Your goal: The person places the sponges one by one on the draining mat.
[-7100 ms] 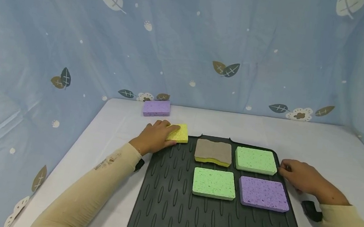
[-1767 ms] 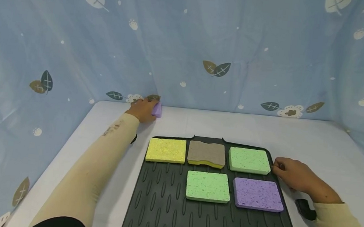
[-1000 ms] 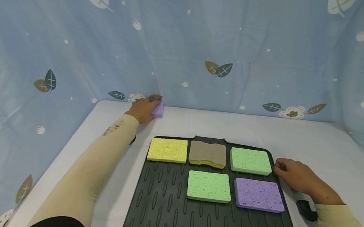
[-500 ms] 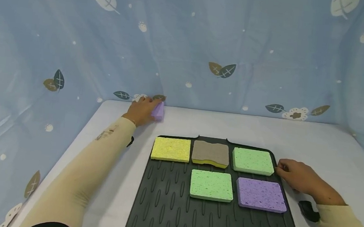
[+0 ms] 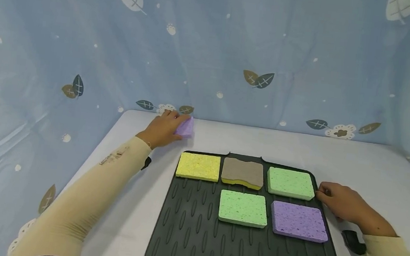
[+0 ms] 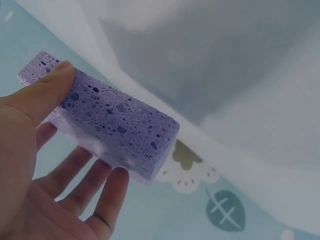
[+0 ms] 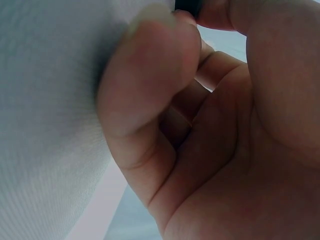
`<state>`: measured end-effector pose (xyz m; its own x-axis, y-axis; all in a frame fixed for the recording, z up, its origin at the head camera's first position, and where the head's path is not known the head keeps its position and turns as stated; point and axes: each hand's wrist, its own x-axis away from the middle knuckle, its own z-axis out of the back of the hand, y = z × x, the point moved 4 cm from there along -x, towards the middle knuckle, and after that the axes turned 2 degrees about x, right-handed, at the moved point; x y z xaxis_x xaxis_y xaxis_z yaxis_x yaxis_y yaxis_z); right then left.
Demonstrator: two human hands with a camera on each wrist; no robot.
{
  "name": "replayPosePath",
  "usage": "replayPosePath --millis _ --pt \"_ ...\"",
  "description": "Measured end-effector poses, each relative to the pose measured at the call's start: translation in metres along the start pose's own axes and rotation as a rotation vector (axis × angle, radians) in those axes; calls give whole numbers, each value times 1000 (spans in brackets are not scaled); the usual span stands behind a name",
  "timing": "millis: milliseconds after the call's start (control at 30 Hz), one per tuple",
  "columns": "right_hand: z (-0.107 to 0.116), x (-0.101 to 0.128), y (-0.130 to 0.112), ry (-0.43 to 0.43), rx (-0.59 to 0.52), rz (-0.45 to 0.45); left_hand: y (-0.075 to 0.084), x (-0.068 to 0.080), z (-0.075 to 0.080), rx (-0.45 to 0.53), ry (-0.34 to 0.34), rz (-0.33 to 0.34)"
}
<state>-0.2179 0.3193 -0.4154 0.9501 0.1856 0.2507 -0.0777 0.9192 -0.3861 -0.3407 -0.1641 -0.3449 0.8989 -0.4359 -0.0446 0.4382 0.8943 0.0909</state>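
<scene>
At the back left of the table in the head view, my left hand (image 5: 163,128) holds a purple sponge (image 5: 185,128). In the left wrist view the thumb presses one face of this sponge (image 6: 115,120) and the fingers support the other. My right hand (image 5: 343,203) is at the right edge of a black ribbed drying mat (image 5: 193,235), beside a green sponge (image 5: 291,183). The right wrist view shows curled fingers, with thumb and forefinger pinching a dark edge (image 7: 187,6), apparently the mat's.
Along the mat's back lie a yellow sponge (image 5: 198,167) and a grey-topped yellow sponge (image 5: 243,171), left of the green one. In front of them are another green sponge (image 5: 243,208) and a purple sponge (image 5: 299,221). A blue patterned curtain (image 5: 214,41) hangs behind the white table (image 5: 289,143).
My left hand has left the yellow sponge, which now lies on the mat's back left corner, and has taken hold of the far purple sponge. My right hand stays at the mat's edge.
</scene>
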Motion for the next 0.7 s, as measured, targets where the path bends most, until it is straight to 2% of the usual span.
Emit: replayPosePath --millis 267,567,700 --pt "4 1 0 4 -10 2 17 22 11 -54 111 -86" --pt "0 2 1 4 -27 3 41 53 16 -128 177 -133" --pt "-2 3 1 4 -37 3 53 67 15 -128 172 -163"
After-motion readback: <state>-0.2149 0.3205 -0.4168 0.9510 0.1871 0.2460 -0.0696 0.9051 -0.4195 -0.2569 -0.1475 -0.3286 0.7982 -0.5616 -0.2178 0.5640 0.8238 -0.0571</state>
